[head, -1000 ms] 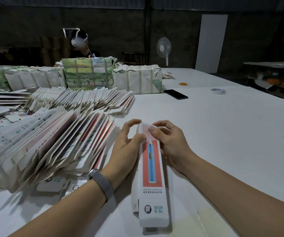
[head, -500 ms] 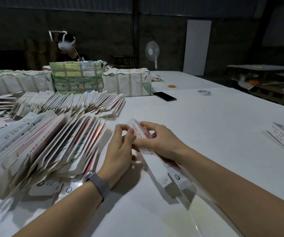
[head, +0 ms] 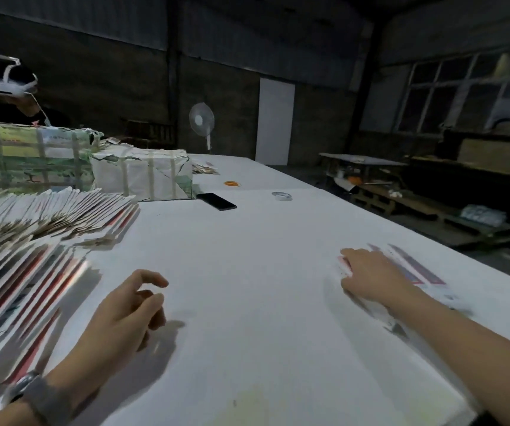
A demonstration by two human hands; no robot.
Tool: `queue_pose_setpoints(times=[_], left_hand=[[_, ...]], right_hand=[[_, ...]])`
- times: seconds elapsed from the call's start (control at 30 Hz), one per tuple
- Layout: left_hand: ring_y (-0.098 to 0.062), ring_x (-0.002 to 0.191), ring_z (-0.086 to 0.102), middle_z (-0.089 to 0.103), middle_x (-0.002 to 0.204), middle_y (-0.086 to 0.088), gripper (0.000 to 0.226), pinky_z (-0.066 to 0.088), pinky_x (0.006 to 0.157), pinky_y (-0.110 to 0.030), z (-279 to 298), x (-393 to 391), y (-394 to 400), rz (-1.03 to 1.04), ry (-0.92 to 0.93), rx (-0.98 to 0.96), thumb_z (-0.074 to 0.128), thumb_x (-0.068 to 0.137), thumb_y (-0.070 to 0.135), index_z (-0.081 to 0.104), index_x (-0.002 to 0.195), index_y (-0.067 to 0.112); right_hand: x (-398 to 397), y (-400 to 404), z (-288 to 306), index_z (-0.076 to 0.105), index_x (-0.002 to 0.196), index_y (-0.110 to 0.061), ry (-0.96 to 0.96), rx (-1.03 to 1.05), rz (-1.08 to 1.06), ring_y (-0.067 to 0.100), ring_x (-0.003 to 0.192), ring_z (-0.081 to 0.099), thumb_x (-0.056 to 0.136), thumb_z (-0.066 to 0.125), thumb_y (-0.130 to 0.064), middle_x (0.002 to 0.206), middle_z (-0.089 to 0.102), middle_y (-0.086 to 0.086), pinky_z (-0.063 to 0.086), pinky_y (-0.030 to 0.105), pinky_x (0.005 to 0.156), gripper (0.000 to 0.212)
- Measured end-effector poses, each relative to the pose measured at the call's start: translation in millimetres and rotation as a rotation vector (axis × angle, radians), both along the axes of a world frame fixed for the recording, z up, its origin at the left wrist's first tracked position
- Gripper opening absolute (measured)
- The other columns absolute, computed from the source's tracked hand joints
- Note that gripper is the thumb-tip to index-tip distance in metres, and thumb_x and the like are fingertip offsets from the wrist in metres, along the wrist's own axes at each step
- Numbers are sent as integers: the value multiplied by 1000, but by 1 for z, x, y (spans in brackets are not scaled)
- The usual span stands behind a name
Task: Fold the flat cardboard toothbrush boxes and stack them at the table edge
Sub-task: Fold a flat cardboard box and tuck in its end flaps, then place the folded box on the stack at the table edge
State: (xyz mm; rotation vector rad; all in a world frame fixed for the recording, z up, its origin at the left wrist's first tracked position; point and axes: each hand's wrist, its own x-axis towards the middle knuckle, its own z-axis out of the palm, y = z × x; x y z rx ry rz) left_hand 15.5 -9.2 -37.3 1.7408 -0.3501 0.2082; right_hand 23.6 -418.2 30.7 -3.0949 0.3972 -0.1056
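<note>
The folded box [head: 344,267] lay under your right hand [head: 370,279] near the right table edge [head: 493,290], only its red-and-white end showing past your fingers; it was blurred, so whether you pinched it or merely pressed it flat cannot be told. Its long axis seemed to run toward the lower right, parallel to the boxes [head: 413,269] already lying there, which touched or sat just beside your hand on its far side. That was the relation your next move turned on, I judge: the box had to line up with those stacked ones and come to rest on or against them, and your right hand was far the nearer for it.

Your left hand [head: 124,305] hovered well apart over bare table, fingers loosely curled and holding nothing, with a watch [head: 36,395] at the wrist. Just to its left fanned the flat boxes [head: 16,290], so it was the natural hand for the next blank.

Farther off lay a second fanned row [head: 50,210], wrapped bundles [head: 143,175], a phone [head: 216,201] and a tape roll [head: 282,195]. Nothing stood between your hands and either pile. Another person [head: 16,87] sat behind the bundles.
</note>
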Motion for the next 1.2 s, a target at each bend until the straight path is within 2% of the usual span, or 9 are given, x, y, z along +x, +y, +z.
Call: queue_pose_setpoints(times=[0.03,0.13,0.27,0.4,0.57,0.7,0.83,1.07,1.2], left_hand=[[-16,43,42,61,60,-9,34,34,39,-23,-2,2,1,3,-2,-7,51,101,5,65,95,35],[-19,43,37,57,58,-11,30,30,44,-18,-6,7,2,9,10,-27,52,100,2,66,98,28],[-18,40,36,56,57,-12,28,31,46,-20,-7,10,3,23,39,-30,52,101,2,67,96,25],[-16,41,40,58,56,-9,31,32,42,-20,-2,5,-1,49,29,16,52,100,1,68,92,27],[-13,42,43,58,54,-5,36,36,42,-19,14,-10,-11,119,-54,130,54,96,-1,64,84,32],[-11,48,48,50,48,5,21,43,53,-31,15,-17,-11,255,-229,450,56,93,10,58,91,30],[-21,65,50,52,64,5,11,36,57,-35,24,-15,-1,434,-292,881,50,95,29,52,106,31],[-32,80,58,62,89,-1,15,17,49,-30,51,4,32,676,-174,1370,52,92,18,44,105,21],[-30,108,67,69,116,-5,23,35,69,-29,55,31,43,702,14,1527,54,97,23,59,118,16]], right_hand=[[-1,-14,-1,49,107,-35,-2,-76,-44,30,119,45,81,52,-26,111,50,-4,43,39,87,27],[1,-44,-3,50,128,-25,-14,-306,-154,29,126,38,90,49,-18,136,46,1,40,43,97,39],[11,-42,-7,45,136,-27,-61,-448,-134,28,128,37,92,51,-15,140,42,1,37,40,100,47],[19,22,-13,43,142,-31,-202,-185,105,25,132,34,95,46,-16,147,40,-3,36,37,100,50],[20,144,-21,54,131,-34,-291,323,413,13,126,40,92,53,-25,134,53,-13,39,31,87,40],[23,229,-20,61,124,-33,-305,499,581,12,115,50,88,58,-23,120,61,-11,44,33,92,37],[25,266,-37,67,111,-31,-343,638,594,11,97,58,87,60,-18,100,66,-12,50,33,89,28],[32,259,-55,62,87,-39,-337,784,569,-3,75,59,84,58,-10,73,65,-14,40,12,66,29],[33,262,-55,61,86,-40,-304,792,582,-3,75,59,84,58,-13,74,65,-14,41,13,67,28]])
